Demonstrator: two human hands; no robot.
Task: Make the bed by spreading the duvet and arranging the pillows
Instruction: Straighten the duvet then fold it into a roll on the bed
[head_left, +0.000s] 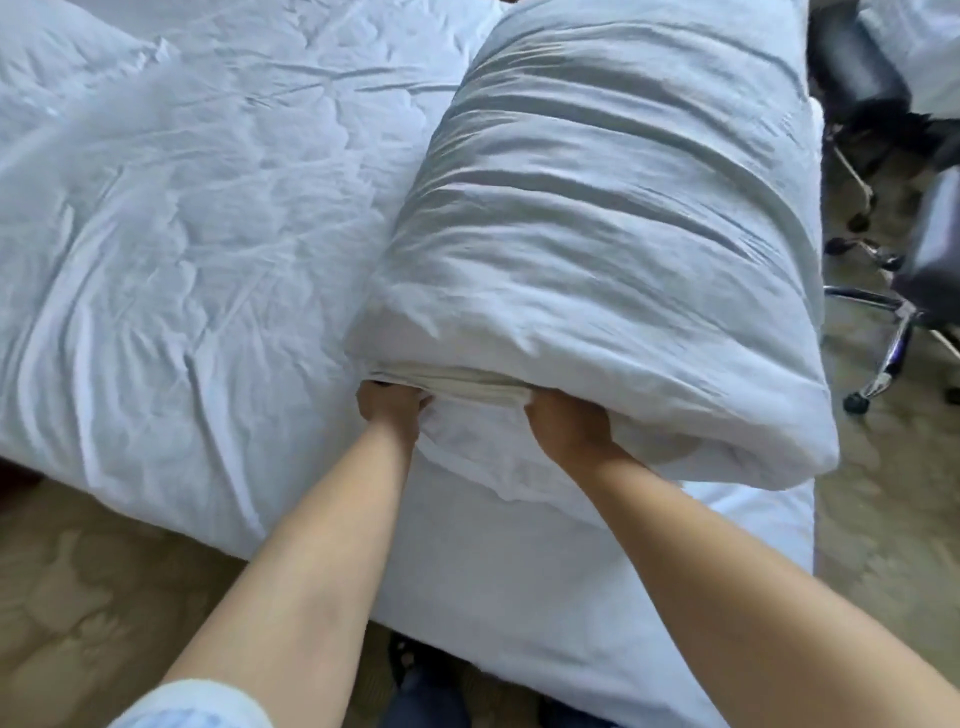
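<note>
The duvet (613, 223) is white and thick, folded over on itself into a long, fat bundle that lies along the right side of the bed (597, 597), reaching from its near end toward the far end. Its top is creased with long shallow wrinkles running across it, and the far part looks greyer in shadow while the near end is bright white. At the near end the layers show as a stack of folded edges, with a loose flap of cloth sagging below them onto the bed. The left hand (392, 408) grips the layered edge at the bundle's near left corner, fingers curled into the folds. The right hand (569, 426) is just beside it, to the right, fingers dug in under the same edge and closed on the cloth; how deep the fingers go is hard to make out, since the fabric hides them. The rest of the bed, left of the duvet, is covered by a rumpled white sheet (197, 218). Right of the bed, on beige carpet (872, 519), stands a dark office chair (914, 249) with chrome legs and casters.
</note>
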